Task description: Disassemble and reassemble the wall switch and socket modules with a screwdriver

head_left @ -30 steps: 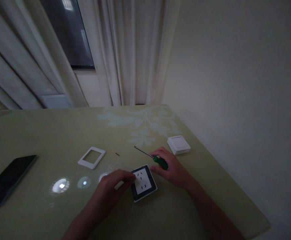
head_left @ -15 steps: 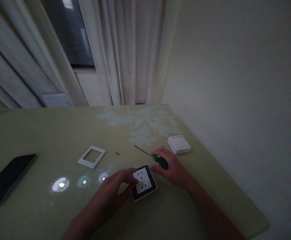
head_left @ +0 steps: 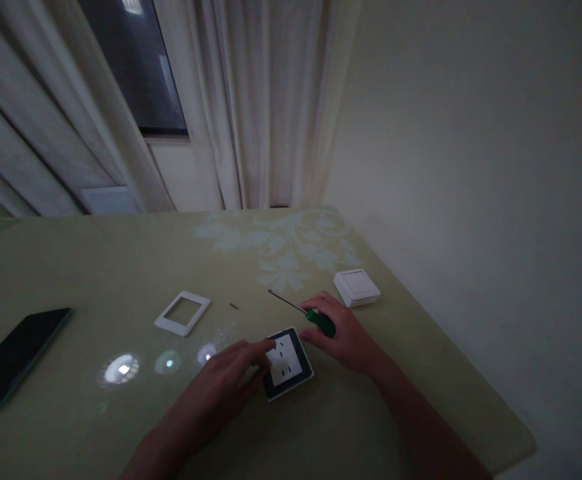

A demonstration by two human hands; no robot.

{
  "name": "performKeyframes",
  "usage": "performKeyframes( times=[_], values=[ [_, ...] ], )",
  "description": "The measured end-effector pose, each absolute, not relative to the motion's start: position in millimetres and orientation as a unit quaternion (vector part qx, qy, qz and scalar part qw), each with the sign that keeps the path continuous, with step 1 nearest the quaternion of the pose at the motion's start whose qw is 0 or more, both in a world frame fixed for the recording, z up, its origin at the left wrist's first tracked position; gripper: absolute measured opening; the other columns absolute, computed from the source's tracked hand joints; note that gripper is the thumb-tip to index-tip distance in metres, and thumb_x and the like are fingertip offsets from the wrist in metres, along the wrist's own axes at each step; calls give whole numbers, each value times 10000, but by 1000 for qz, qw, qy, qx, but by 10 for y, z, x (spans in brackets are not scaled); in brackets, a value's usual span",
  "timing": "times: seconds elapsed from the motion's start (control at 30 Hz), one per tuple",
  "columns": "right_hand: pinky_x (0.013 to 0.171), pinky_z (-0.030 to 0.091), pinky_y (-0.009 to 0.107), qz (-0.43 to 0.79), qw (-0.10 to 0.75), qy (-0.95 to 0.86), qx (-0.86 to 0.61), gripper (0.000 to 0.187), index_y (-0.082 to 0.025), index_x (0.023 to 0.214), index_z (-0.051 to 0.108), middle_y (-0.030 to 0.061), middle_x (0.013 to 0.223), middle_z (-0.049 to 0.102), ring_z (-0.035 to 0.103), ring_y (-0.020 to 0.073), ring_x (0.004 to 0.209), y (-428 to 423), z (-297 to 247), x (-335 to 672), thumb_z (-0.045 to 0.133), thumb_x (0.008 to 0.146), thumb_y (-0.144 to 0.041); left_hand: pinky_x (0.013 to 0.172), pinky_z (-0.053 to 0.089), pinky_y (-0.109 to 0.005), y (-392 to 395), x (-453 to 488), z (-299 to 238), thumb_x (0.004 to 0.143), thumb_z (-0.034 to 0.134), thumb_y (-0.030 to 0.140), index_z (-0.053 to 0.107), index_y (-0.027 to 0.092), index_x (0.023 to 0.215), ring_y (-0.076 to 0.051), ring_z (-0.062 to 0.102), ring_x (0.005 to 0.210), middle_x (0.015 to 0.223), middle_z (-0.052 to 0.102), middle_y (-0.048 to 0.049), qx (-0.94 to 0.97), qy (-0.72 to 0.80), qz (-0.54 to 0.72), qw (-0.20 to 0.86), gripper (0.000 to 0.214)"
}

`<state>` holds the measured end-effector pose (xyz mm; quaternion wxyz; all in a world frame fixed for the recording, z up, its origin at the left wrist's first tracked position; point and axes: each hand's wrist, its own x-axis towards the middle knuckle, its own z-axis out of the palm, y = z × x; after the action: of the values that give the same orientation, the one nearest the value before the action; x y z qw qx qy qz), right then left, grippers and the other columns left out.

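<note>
Left hand point(head_left: 231, 370) fingertips pressed on socket plate point(head_left: 287, 362) lying on table point(head_left: 95, 267); right hand point(head_left: 343, 333) grasps green screwdriver point(head_left: 315, 320) beside it

Left hand point(head_left: 231, 373) on socket plate point(head_left: 287, 363), right hand point(head_left: 343, 333) gripping green screwdriver point(head_left: 303, 311) — yellow-green table point(head_left: 95, 267)

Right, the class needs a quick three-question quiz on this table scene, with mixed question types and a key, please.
1. True or false: the right hand holds the green screwdriver.
2. What does the left hand touch? A white frame; B socket; C phone.
3. Name the white thing lying just beyond the right hand, near the table edge.
Key: 1 true; 2 B; 3 the switch.
</note>
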<state>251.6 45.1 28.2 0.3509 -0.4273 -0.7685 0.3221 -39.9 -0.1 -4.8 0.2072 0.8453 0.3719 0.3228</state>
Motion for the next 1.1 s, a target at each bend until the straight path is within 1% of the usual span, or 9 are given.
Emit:
performKeyframes(
  times=[0.13, 0.23, 0.3, 0.43, 0.6, 0.7, 0.8, 0.97, 1.1],
  values=[
    [956, 531, 389, 320, 352, -768, -429, 422, -226, 1271, 726, 92, 1170, 702, 682, 256, 1084, 451, 292, 2511, 795, 963, -505, 691, 613, -282, -4, -421, -36, 1084, 558, 165, 602, 277, 1364, -196, 756, 787, 958, 783, -39, 873, 350, 309, 141, 304],
    [954, 537, 394, 324, 347, -765, -434, 425, -225, 1272, 725, 96, 1177, 701, 683, 260, 1083, 452, 292, 2512, 793, 960, -505, 693, 607, -310, -14, -421, -15, 1083, 548, 146, 601, 256, 1349, -217, 746, 801, 961, 792, -54, 891, 331, 293, 103, 293],
    [957, 537, 397, 325, 345, -765, -436, 433, -219, 1276, 723, 98, 1176, 697, 682, 262, 1081, 455, 286, 2514, 795, 957, -503, 714, 611, -329, -23, -411, -9, 1076, 565, 145, 611, 254, 1326, -227, 748, 830, 999, 797, -63, 896, 328, 280, 102, 277],
    [955, 533, 392, 322, 347, -767, -434, 431, -208, 1271, 724, 97, 1167, 690, 679, 258, 1075, 462, 270, 2514, 798, 958, -496, 730, 602, -338, -32, -392, 2, 1083, 570, 156, 630, 249, 1282, -228, 740, 839, 1006, 792, -61, 898, 329, 270, 114, 228],
    [941, 537, 384, 318, 348, -769, -432, 429, -214, 1262, 726, 93, 1155, 696, 686, 251, 1059, 457, 275, 2504, 782, 970, -522, 684, 556, -305, -15, -386, 32, 1109, 516, 161, 674, 243, 1209, -206, 705, 786, 939, 777, -52, 897, 324, 282, 106, 204],
    [936, 542, 378, 320, 348, -767, -433, 421, -215, 1254, 728, 92, 1158, 696, 685, 247, 1055, 451, 287, 2502, 792, 964, -514, 664, 536, -286, -4, -375, 46, 1108, 518, 164, 686, 239, 1136, -189, 680, 746, 888, 756, -36, 895, 316, 295, 114, 186],
    [938, 544, 379, 322, 351, -766, -432, 418, -221, 1254, 728, 92, 1164, 696, 683, 248, 1059, 451, 287, 2506, 798, 959, -509, 667, 540, -284, 0, -359, 40, 1093, 547, 164, 682, 247, 1093, -193, 691, 765, 911, 752, -32, 888, 328, 295, 127, 158],
    [932, 544, 377, 318, 353, -768, -430, 414, -211, 1256, 727, 90, 1154, 689, 680, 246, 1049, 458, 271, 2512, 795, 961, -493, 749, 588, -267, -5, -336, 0, 1034, 600, 132, 677, 272, 1143, -182, 735, 856, 999, 758, -25, 846, 370, 319, 216, 193],
    [949, 537, 381, 318, 355, -766, -431, 422, -208, 1259, 728, 89, 1157, 685, 679, 250, 1066, 452, 281, 2509, 808, 954, -488, 709, 572, -244, -13, -321, 8, 975, 633, 128, 680, 268, 1079, -158, 710, 782, 917, 741, 1, 816, 391, 334, 265, 180]
  ],
)
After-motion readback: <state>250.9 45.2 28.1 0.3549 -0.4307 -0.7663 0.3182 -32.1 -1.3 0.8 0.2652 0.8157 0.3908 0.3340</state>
